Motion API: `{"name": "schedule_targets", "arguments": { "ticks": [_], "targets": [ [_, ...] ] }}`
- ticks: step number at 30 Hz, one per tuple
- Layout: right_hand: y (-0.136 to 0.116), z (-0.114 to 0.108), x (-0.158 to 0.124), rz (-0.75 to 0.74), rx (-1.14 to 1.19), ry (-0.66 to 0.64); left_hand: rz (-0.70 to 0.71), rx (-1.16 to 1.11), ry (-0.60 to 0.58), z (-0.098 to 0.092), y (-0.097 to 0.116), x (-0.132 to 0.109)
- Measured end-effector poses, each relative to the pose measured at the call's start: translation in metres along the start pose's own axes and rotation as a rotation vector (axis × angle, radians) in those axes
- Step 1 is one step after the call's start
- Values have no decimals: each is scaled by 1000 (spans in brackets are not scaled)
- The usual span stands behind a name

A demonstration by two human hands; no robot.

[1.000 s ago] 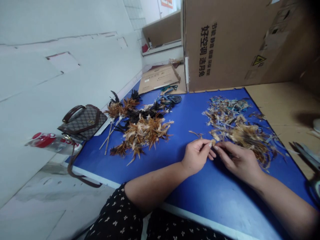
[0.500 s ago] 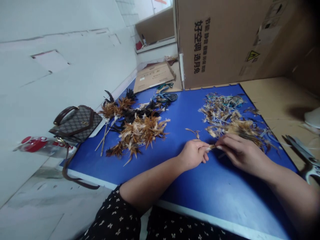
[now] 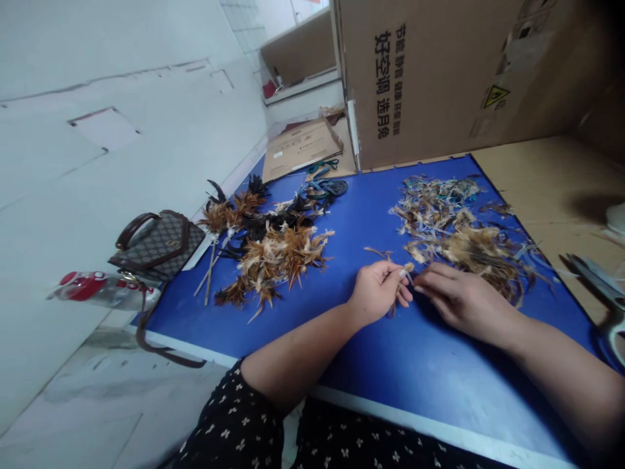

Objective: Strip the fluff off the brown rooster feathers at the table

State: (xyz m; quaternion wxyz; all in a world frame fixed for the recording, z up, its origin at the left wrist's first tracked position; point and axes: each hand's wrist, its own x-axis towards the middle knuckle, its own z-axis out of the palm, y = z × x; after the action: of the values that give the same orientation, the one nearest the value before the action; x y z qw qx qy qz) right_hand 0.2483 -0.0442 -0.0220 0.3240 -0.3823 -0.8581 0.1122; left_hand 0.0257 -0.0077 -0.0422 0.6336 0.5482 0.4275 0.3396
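My left hand [image 3: 375,294] is closed in a pinch on a small brown feather [image 3: 409,267], whose pale tuft shows past the thumb. Close beside it, my right hand [image 3: 463,301] has thumb and forefinger pressed together at a thin pale strand by the left fingertips; what exactly lies in that pinch is too small to make out. Beyond the right hand spreads a loose heap of tan, brown and bluish feathers [image 3: 439,215]. A single thin feather [image 3: 375,251] lies on the blue tabletop [image 3: 351,215] behind the left hand.
Brown and black feather bunches [image 3: 278,254] lie at the left. Past the table's left edge are a handbag [image 3: 161,247] and a plastic bottle [image 3: 117,290]. Scissors [image 3: 598,286] rest on cardboard at the right. A large carton [image 3: 430,78] stands at the back.
My right hand has shifted slightly left. The feather's tuft now points up from my left fingers instead of spanning between both hands. The view has moved a little.
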Motion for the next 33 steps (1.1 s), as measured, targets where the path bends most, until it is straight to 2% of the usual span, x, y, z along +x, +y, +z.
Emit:
{"name": "schedule_targets", "arguments": {
  "ticks": [2, 5, 7, 8, 11, 14, 18, 23, 33],
  "targets": [
    [-6, -1, 0, -36, -52, -42, 100, 201, -23, -4, -1, -1],
    [-3, -3, -2, -14, -81, -38, 404, 511, -154, -8, -1, -5],
    [5, -4, -4, 21, -42, -7, 539, 564, -224, -8, -1, -7],
    [8, -4, -5, 41, -13, 16, 564, 545, -231, -7, -2, -8],
    [14, -2, -4, 106, 55, 79, 491, 375, -131, -2, -4, -7],
    [10, 3, -1, 140, 72, 75, 289, 119, -14, 3, -4, -6],
    [0, 7, 2, 126, 83, 23, 110, -56, 3, 5, 3, -5],
    [-7, 8, 3, 132, 97, -35, 48, -91, 33, 7, 12, -8],
    [-11, 20, 1, 144, 117, -11, 69, -226, 88, 12, 15, -9]
  ]
}}
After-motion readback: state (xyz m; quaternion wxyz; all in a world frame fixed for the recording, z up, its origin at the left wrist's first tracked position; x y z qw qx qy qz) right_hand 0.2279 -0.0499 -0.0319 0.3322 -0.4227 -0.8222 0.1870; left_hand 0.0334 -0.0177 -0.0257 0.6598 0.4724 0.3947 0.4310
